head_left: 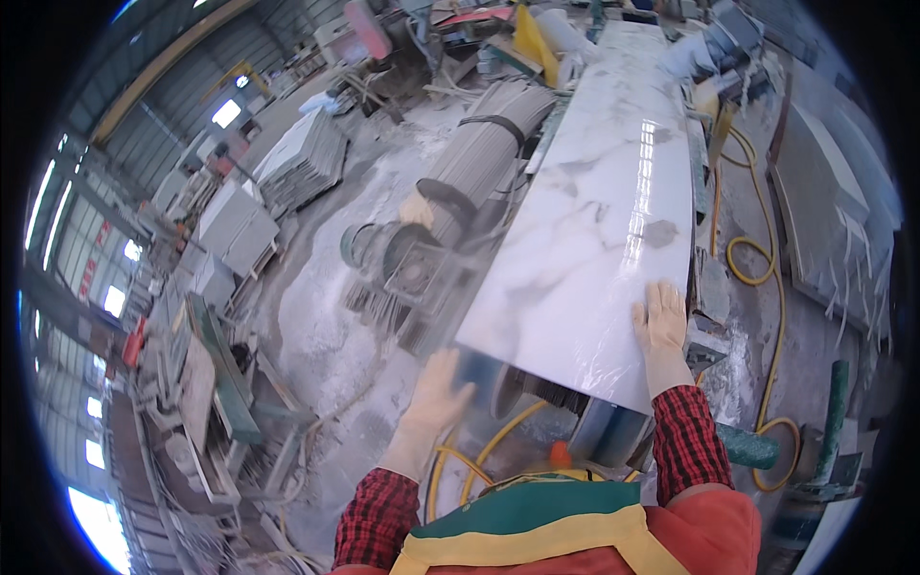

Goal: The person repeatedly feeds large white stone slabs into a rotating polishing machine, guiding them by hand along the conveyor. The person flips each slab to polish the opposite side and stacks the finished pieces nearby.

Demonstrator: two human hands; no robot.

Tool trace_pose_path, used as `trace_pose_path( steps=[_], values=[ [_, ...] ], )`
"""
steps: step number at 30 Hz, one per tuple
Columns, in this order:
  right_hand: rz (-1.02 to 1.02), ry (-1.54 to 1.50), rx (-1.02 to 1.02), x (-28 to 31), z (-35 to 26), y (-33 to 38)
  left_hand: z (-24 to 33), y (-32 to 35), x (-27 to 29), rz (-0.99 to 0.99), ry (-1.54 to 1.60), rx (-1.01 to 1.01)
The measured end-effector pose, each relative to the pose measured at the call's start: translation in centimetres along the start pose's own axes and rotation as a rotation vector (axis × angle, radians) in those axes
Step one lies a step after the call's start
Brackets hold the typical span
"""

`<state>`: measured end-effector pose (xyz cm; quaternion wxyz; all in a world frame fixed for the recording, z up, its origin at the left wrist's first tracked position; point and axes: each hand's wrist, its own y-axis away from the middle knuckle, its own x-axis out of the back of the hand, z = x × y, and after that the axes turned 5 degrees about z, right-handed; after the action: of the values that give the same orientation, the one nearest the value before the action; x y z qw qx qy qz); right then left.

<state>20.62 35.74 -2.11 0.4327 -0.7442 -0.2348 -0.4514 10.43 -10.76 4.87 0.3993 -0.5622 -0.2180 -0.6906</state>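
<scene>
A long white stone slab [575, 230] with grey veins and a glossy face stretches away from me over a machine bed. My right hand [661, 321], in a cream glove, lies flat on the slab near its right edge, fingers stretched out. Beside the near left corner of the slab is my left hand [431, 402], gloved too, a little blurred, with the thumb apart from the fingers and nothing seen in it. Whether it touches the corner I cannot tell. Under the near end show a dark roller [506, 391] and a blue metal part [609, 431].
A dusty motor [412, 268] with a large ribbed cylinder [484, 144] stands left of the slab. A yellow hose [774, 335] coils along the floor at right, near leaning slabs [824, 192]. Stacked slabs [302, 158] and a green metal frame [222, 369] are farther left.
</scene>
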Motion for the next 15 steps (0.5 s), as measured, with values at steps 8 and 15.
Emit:
trace_pose_path(
  steps=[8, 15],
  values=[
    [-0.079, 0.066, -0.147, -0.4, 0.0, -1.5, 0.9, -12.4, -6.2, 0.06, -0.14, -0.21],
    [-0.07, 0.023, -0.134, -0.4, -0.1, -1.0, 2.1, -19.0, -8.0, -0.028, -0.157, -0.379]
  ],
)
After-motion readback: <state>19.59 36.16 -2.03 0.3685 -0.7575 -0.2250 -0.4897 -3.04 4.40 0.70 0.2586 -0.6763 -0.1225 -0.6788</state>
